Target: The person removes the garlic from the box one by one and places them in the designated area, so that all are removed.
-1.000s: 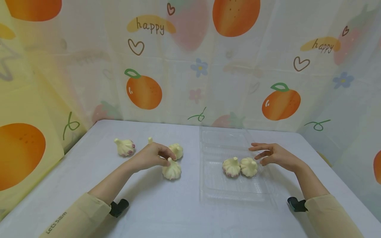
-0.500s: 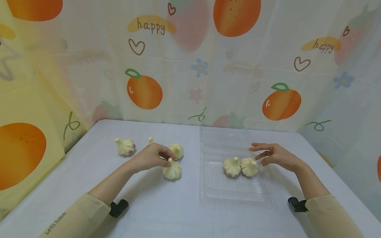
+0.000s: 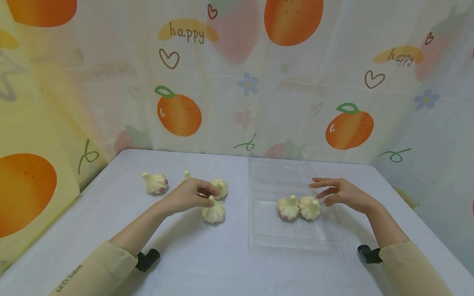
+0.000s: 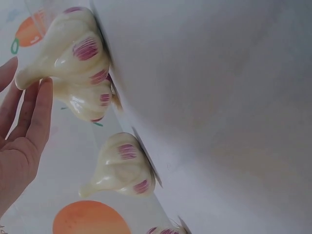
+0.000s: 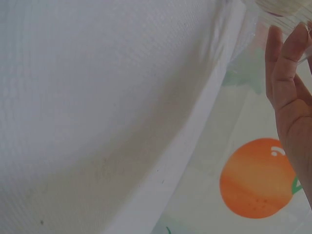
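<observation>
3 garlic bulbs loose at left-centre of head view, 2 more in clear tray at right-centre. Far-left bulb lying alone, well apart from left hand. Nearest bulb just below-right of that hand, stem up; fingertips curled down at the stem tip, touching or about to pinch, cannot tell which. Third bulb just behind. Right hand beside tray bulbs, fingers spread and straight, holding nothing. Left hand nearer by far.
</observation>
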`<state>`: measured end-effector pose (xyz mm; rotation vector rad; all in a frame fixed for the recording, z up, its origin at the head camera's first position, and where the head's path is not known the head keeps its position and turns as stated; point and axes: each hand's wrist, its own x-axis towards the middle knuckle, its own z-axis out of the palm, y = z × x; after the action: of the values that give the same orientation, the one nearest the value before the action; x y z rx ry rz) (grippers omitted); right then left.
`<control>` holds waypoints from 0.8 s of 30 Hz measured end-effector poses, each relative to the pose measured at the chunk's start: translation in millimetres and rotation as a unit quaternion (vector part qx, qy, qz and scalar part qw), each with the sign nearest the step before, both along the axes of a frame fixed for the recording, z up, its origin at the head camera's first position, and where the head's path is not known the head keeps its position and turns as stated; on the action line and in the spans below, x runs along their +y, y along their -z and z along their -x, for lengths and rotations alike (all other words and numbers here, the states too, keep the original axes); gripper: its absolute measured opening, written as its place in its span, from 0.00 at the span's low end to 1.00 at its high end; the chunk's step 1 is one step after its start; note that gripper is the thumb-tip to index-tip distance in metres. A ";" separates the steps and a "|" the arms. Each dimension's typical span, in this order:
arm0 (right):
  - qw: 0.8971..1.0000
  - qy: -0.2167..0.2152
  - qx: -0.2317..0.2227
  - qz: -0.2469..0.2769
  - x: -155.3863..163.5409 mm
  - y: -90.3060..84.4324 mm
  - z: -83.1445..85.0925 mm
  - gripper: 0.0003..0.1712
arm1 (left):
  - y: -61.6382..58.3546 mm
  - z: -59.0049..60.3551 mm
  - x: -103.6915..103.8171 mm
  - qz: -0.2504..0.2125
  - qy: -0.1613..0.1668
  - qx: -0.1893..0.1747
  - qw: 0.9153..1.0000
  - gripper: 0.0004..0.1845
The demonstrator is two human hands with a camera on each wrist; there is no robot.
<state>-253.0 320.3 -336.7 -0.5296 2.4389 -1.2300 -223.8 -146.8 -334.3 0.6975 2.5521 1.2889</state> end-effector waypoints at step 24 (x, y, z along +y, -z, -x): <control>1.000 -0.006 0.005 -0.006 -1.8 -0.4 0.4 0.31 | -12.1 -5.2 25.9 -0.070 -0.044 0.022 0.996 0.16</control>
<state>-253.5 318.6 -336.3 -0.5477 2.4448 -1.2109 -218.6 -120.9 -322.2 0.6537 2.5730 1.5099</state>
